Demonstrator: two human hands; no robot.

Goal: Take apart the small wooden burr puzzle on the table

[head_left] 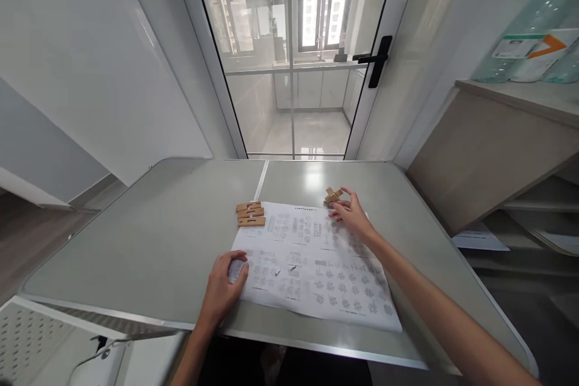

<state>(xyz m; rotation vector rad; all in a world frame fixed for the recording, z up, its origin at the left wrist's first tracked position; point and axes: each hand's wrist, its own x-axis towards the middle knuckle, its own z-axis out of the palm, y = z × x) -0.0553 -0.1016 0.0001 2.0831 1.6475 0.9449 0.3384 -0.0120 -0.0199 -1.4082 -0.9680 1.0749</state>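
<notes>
Nearest me, left hand (222, 288) lies flat, fingers loosely together, pressing the near-left corner of the instruction sheet (312, 265) on the grey table (149, 241). Right hand (353, 214) reaches to the sheet's far-right edge, fingers spread, fingertips touching the assembled wooden cross piece (333, 195) just beyond the paper; I can't tell if it's pinched. I count 3 loose wooden bars (250, 214) stacked side by side at the far-left corner.
</notes>
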